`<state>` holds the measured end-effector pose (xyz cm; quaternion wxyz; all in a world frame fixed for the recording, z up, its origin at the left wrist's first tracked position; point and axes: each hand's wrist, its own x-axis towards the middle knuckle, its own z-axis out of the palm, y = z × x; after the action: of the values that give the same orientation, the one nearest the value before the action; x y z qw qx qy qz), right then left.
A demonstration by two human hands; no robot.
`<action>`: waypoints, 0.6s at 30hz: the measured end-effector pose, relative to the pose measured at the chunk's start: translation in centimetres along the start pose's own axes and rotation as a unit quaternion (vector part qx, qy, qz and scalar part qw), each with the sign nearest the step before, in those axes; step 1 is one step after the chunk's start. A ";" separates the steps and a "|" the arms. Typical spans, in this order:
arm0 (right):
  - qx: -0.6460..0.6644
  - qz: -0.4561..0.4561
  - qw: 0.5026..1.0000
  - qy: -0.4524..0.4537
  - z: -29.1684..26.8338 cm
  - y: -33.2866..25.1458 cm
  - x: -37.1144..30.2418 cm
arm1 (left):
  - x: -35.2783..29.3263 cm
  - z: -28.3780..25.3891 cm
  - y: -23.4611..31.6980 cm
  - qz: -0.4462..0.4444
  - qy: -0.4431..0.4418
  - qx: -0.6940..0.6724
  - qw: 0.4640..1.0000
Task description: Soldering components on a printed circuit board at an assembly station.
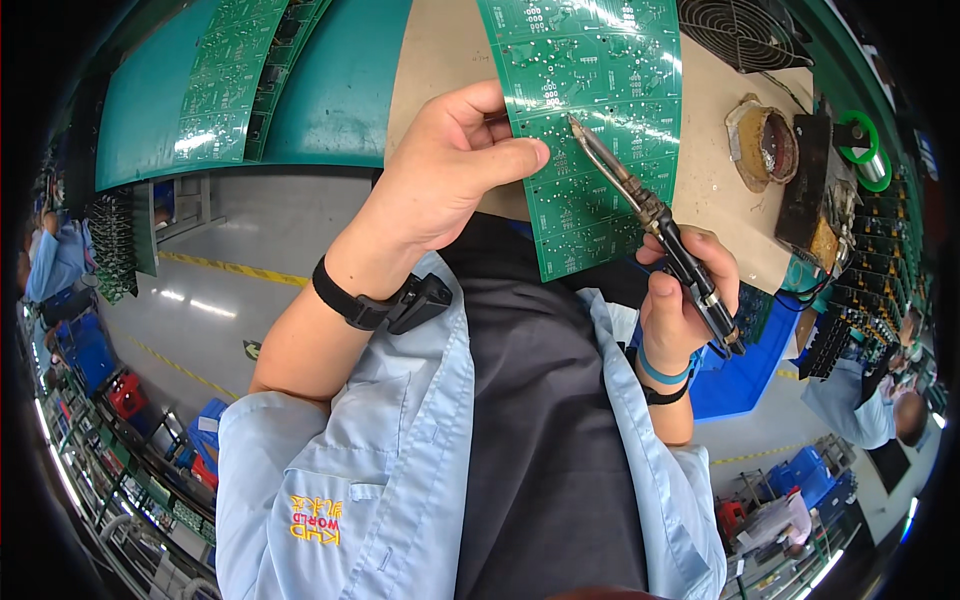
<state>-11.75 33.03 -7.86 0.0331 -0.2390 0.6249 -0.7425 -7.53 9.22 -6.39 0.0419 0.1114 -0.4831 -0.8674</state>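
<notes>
My left hand (pixel 465 155) grips the left edge of a large green circuit board panel (pixel 610 75), its thumb lying on the top face and its other fingers partly hidden behind. The panel is tilted and carries rows of solder points. In my right hand (pixel 692 285) is a soldering iron (pixel 655 215) with a black handle, fingers wrapped round it. The iron's tip points up and left to the middle of the panel, near or on a solder point; I cannot tell whether it touches.
At the right are a round tip-cleaning dish (pixel 775 145), a green spool of solder wire (pixel 872 165) and a black fan grille (pixel 745 30). More circuit panels (pixel 225 90) stand at the far left on the teal bench mat (pixel 345 90). A blue bin (pixel 740 375) sits below right. Other people work nearby.
</notes>
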 end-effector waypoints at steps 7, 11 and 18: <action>-0.012 -0.001 1.000 -0.013 0.0 0.2 0.1 | 0.1 -0.2 -0.3 -0.001 0.007 -0.018 1.000; -0.008 0.005 1.000 -0.009 0.1 0.4 0.0 | 0.2 -0.4 -0.6 -0.003 0.013 -0.022 1.000; -0.010 0.015 1.000 -0.010 0.2 0.5 0.0 | 0.2 -0.6 -0.8 0.002 0.019 -0.035 0.999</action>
<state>-11.79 32.73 -8.31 0.0476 -0.2372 0.6356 -0.7332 -7.54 9.14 -7.41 0.0566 0.1258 -0.4519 -0.8813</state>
